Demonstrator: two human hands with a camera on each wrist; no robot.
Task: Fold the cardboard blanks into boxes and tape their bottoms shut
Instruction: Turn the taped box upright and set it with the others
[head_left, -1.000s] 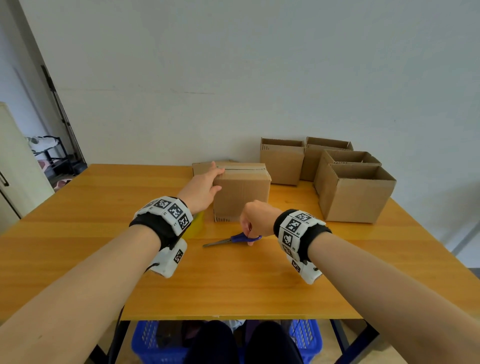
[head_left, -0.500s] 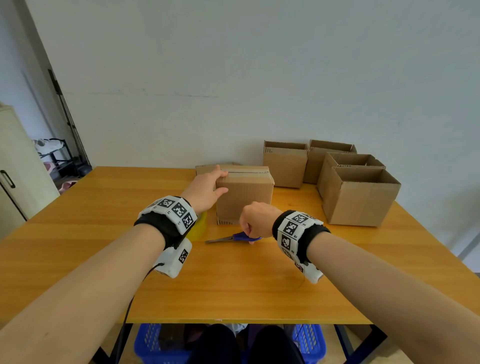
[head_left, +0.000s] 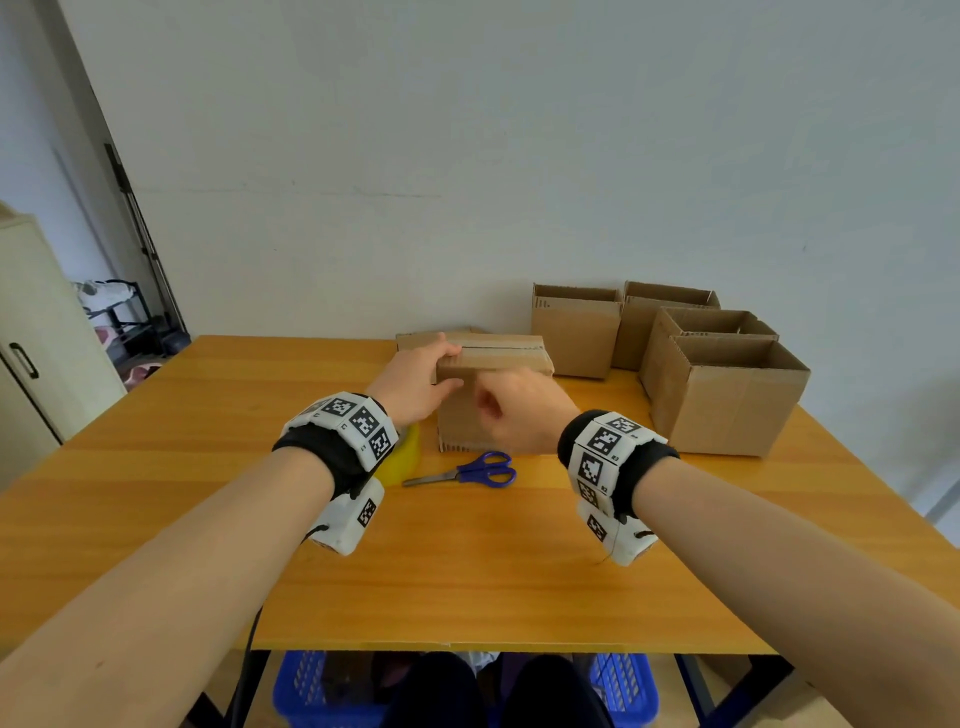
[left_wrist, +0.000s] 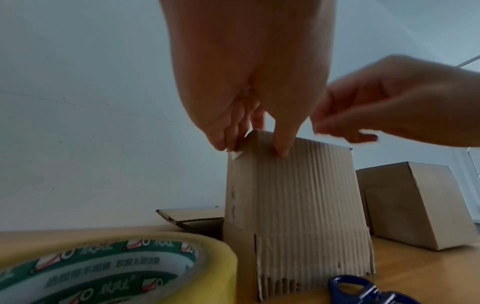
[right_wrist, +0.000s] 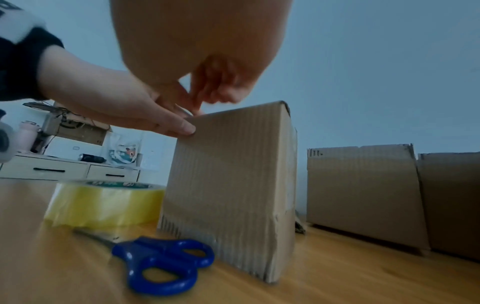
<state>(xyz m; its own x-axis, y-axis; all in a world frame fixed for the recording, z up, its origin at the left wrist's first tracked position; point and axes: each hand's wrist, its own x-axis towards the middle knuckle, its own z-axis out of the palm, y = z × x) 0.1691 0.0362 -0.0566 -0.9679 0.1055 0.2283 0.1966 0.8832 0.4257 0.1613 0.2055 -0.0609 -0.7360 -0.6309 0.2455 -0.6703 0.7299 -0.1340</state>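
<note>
A closed cardboard box (head_left: 498, 349) stands mid-table with a tape strip along its top seam. My left hand (head_left: 415, 382) grips its top left corner, thumb (left_wrist: 281, 144) on the ribbed front face and fingers over the left side. My right hand (head_left: 519, 410) hovers in front of the top front edge with its fingers curled, holding nothing that I can see. The blue-handled scissors (head_left: 470, 473) lie free on the table before the box. A yellow tape roll (right_wrist: 103, 203) lies flat just left of the box, mostly hidden by my left wrist in the head view.
Several open-topped boxes (head_left: 727, 400) stand at the table's back right by the wall. A flat cardboard piece (head_left: 415, 340) lies behind the held box. The wooden table (head_left: 467, 561) has a blue basket (head_left: 311, 691) under its near edge. A cabinet stands at far left.
My right hand has let go of the scissors and risen from the table to the box's top front edge. The left hand stays on the box corner.
</note>
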